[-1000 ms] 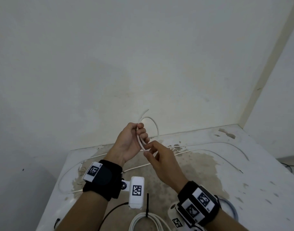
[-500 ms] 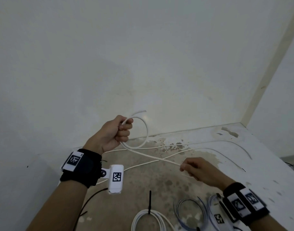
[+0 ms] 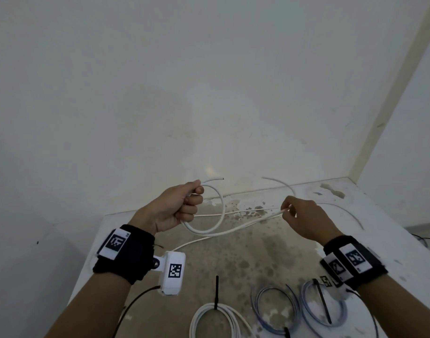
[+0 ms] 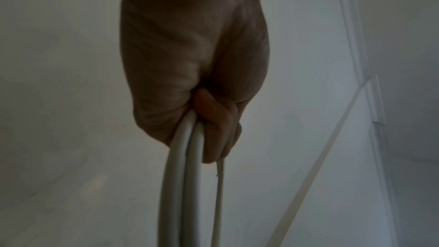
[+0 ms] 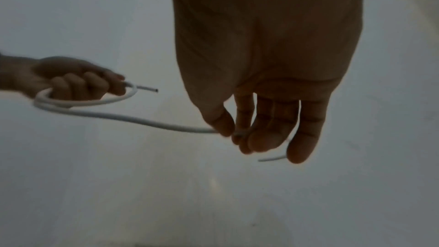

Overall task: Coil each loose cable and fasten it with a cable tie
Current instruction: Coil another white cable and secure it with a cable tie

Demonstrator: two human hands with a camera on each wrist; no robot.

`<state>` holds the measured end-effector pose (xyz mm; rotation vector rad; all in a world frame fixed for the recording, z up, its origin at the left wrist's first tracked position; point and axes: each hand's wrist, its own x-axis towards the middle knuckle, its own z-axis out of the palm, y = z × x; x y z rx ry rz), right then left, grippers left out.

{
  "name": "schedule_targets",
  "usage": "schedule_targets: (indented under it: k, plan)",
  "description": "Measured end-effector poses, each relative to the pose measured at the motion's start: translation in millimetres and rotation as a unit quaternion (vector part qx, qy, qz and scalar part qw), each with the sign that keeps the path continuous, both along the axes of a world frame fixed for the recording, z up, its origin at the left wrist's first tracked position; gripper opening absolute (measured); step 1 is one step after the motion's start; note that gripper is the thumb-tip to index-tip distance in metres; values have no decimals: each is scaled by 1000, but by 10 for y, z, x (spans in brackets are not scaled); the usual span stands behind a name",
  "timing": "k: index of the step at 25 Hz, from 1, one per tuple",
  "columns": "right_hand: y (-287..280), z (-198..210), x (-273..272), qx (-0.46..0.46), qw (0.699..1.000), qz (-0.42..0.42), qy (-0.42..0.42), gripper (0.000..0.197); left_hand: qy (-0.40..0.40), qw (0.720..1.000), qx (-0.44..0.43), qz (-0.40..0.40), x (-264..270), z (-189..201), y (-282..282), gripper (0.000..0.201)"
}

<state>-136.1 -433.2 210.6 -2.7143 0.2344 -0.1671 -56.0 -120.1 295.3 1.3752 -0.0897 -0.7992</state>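
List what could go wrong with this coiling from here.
The left hand grips only one loop of the white cable, with a short free end sticking out; it may spring open. The right hand merely pinches the strand, which may slip. The trailing length on the table may snag.

A stained white table carries a tied white coil; two bluish tied coils; loose white cable.

white cable, blue-grey coils (black ties), stained table.
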Motion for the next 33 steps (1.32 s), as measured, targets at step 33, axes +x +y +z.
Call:
schedule_targets:
  k: [33]
  plan:
    - [1340, 301, -223, 472, 864, 174, 8, 17, 51, 989, -106, 92, -193, -528, -426, 30]
